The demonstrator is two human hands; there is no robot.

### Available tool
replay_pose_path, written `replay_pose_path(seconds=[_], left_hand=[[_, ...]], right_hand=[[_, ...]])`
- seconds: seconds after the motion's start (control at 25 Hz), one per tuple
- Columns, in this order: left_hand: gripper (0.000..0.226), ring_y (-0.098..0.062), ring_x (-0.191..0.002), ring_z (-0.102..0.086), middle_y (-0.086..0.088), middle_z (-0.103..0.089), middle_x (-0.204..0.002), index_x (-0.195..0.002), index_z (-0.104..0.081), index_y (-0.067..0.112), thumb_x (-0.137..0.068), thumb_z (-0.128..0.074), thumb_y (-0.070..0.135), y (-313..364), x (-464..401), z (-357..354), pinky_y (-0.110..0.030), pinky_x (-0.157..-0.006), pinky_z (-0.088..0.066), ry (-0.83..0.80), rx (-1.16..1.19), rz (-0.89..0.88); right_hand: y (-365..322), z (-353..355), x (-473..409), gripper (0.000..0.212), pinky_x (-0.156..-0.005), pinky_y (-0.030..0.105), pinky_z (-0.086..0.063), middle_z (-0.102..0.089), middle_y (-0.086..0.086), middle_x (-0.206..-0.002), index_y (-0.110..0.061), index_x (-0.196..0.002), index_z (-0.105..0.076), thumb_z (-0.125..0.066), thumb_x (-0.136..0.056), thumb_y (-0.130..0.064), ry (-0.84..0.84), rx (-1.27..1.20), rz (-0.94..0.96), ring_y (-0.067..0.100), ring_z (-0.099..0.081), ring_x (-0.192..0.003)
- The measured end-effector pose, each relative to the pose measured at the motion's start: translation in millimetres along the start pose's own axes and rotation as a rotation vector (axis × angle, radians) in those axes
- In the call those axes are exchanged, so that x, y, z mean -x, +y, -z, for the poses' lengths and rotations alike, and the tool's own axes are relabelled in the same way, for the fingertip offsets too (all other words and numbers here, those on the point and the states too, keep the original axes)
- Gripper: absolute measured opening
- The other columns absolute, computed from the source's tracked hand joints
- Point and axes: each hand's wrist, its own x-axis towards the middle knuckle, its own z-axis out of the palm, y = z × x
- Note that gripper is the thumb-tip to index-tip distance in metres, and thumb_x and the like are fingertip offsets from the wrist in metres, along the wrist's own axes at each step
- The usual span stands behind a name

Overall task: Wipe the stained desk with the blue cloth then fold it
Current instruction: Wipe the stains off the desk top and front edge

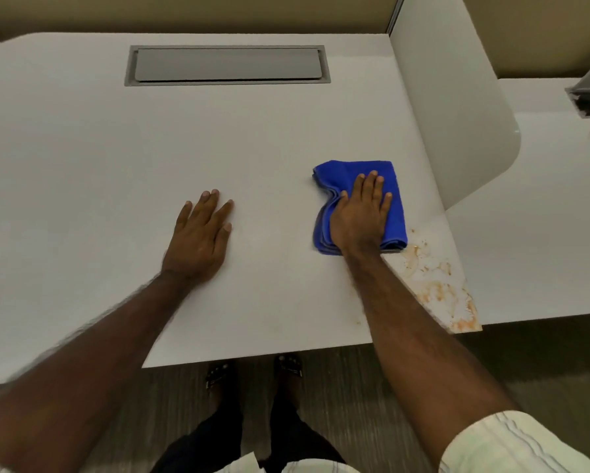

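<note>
Both hands flat, right hand (361, 213) pressing blue cloth (394, 199), left hand (199, 233) on desk (81, 165) — stain (440, 285) beside cloth

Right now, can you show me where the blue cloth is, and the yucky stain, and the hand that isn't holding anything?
blue cloth (396, 213), head view, bare right side of the cloth.
stain (440, 285), head view, orange marks near the desk's corner.
left hand (199, 237), head view, back of the hand, flat on the desk.
</note>
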Motion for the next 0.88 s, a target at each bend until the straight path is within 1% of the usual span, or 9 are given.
replay_pose_path(seconds=[0.08, 0.16, 0.32, 0.4, 0.52, 0.6, 0.72, 0.8, 0.88], left_hand=[[0.054, -0.020, -0.163, -0.019, -0.006, -0.028, -0.174, -0.163, -0.039, 0.021, -0.112, -0.031, 0.036, 0, 1, 0, -0.047, -0.133, -0.010, 0.005, -0.006, -0.003], [0.055, -0.020, -0.163, -0.020, -0.006, -0.027, -0.174, -0.163, -0.038, 0.021, -0.111, -0.030, 0.037, 0, 2, 1, -0.045, -0.133, -0.009, -0.006, 0.005, -0.006], [0.057, -0.022, -0.163, -0.021, -0.007, -0.028, -0.173, -0.163, -0.038, 0.019, -0.110, -0.028, 0.036, -2, 1, 2, -0.043, -0.133, -0.008, -0.003, 0.011, -0.021], [0.057, -0.022, -0.162, -0.021, -0.008, -0.028, -0.173, -0.163, -0.038, 0.018, -0.110, -0.027, 0.035, -2, 0, 1, -0.045, -0.133, -0.009, -0.002, 0.017, -0.022], [0.056, -0.026, -0.161, -0.025, -0.011, -0.030, -0.172, -0.162, -0.039, 0.015, -0.110, -0.029, 0.031, -5, 1, -1, -0.048, -0.132, -0.012, 0.013, 0.005, -0.053], [0.055, -0.024, -0.162, -0.023, -0.009, -0.028, -0.173, -0.164, -0.037, 0.017, -0.110, -0.030, 0.030, -5, 1, 1, -0.048, -0.132, -0.012, -0.009, 0.009, -0.053], [0.056, -0.018, -0.164, -0.015, -0.003, -0.023, -0.175, -0.165, -0.032, 0.021, -0.111, -0.027, 0.034, 0, 3, 4, -0.048, -0.133, -0.010, -0.041, 0.028, -0.017], [0.055, -0.018, -0.164, -0.015, -0.004, -0.024, -0.175, -0.165, -0.035, 0.021, -0.112, -0.028, 0.035, 2, 2, 6, -0.049, -0.132, -0.011, -0.022, 0.019, -0.017], [0.055, -0.019, -0.164, -0.017, -0.006, -0.026, -0.175, -0.164, -0.037, 0.019, -0.112, -0.029, 0.035, 2, 1, 7, -0.050, -0.132, -0.012, -0.018, 0.020, -0.020]], right_hand=[[-26, -3, 20, 0.062, -0.133, 0.052, -0.008, -0.017, 0.014, -0.176, -0.007, -0.166, -0.025, -0.024, -0.113, -0.038, -0.011, -0.035, 0.121, 0.030, -0.012, -0.164], [-43, -6, 67, 0.061, -0.133, 0.051, -0.010, -0.020, 0.011, -0.176, -0.009, -0.165, -0.029, -0.024, -0.112, -0.039, -0.062, -0.062, 0.331, 0.027, -0.014, -0.164], [-43, -4, 174, 0.070, -0.135, 0.046, -0.001, -0.006, 0.004, -0.179, -0.013, -0.168, -0.016, -0.022, -0.111, -0.052, -0.202, -0.062, 0.608, 0.019, 0.002, -0.166], [-43, -4, 178, 0.073, -0.135, 0.046, -0.002, -0.007, 0.005, -0.179, -0.012, -0.168, -0.016, -0.022, -0.110, -0.055, -0.206, -0.069, 0.661, 0.019, 0.001, -0.166], [-54, -10, 134, 0.066, -0.132, 0.049, -0.017, -0.023, 0.009, -0.175, -0.008, -0.165, -0.028, -0.026, -0.111, -0.046, -0.118, -0.023, 0.692, 0.023, -0.016, -0.164], [-68, -11, 87, 0.065, -0.132, 0.050, -0.019, -0.029, 0.011, -0.173, -0.006, -0.163, -0.034, -0.027, -0.110, -0.043, -0.092, -0.044, 0.674, 0.026, -0.023, -0.163], [-67, -8, 5, 0.069, -0.133, 0.050, -0.012, -0.025, 0.014, -0.174, -0.004, -0.164, -0.031, -0.018, -0.109, -0.043, -0.110, -0.050, 0.494, 0.029, -0.019, -0.163], [-36, -3, -42, 0.074, -0.133, 0.052, -0.010, -0.021, 0.016, -0.175, -0.002, -0.165, -0.026, -0.010, -0.106, -0.044, -0.056, -0.034, 0.295, 0.031, -0.017, -0.164], [12, 1, -61, 0.067, -0.133, 0.052, -0.008, -0.016, 0.016, -0.176, -0.004, -0.166, -0.022, -0.017, -0.110, -0.040, -0.016, -0.010, 0.121, 0.031, -0.013, -0.164]])
